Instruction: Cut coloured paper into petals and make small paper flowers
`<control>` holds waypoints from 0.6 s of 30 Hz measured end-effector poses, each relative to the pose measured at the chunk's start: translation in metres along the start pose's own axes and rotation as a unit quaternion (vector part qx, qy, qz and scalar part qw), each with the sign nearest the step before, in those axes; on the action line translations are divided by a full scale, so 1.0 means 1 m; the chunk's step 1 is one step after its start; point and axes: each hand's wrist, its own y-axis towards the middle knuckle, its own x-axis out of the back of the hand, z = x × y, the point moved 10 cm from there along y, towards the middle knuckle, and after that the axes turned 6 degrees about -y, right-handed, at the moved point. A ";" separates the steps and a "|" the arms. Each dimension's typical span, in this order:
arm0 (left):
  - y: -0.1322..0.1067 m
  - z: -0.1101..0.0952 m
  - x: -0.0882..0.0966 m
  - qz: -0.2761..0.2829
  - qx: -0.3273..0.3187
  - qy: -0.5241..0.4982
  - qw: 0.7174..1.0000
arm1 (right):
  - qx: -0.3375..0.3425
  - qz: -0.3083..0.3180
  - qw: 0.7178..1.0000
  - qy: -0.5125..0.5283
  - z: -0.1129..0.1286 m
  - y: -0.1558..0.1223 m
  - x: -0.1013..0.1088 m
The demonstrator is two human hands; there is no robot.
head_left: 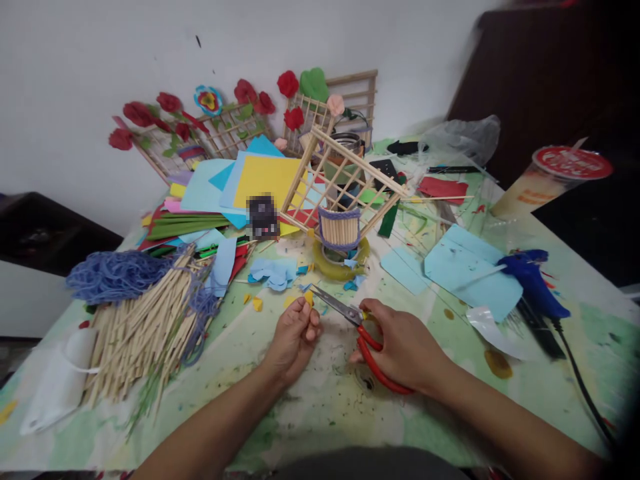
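Note:
My right hand [400, 343] is wrapped around the red handles of a pair of scissors [345, 310], whose blades point up and left. Close to the blade tips, my left hand [295, 333] pinches a small piece of yellow paper [309, 298] between thumb and fingers. Yellow paper scraps [257, 304] and light blue cut paper pieces [273, 272] lie just beyond the left hand. Behind the scissors, a small stick trellis [350, 177] with a purple-trimmed stick pot [340, 228] leans at a tilt above a yellow tape roll [367, 257].
Thin wooden sticks [135, 327] and purple yarn [117, 272] are heaped on the left. Coloured paper sheets [273, 180] lie farther back, before flowered trellises [235, 137]. To the right are a blue glue gun [537, 283] with a cord, light blue paper [470, 267] and a drink cup [545, 177].

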 end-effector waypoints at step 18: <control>-0.010 0.001 -0.009 0.061 -0.056 -0.051 0.995 | 0.066 0.029 0.994 -0.083 0.023 -0.007 -0.012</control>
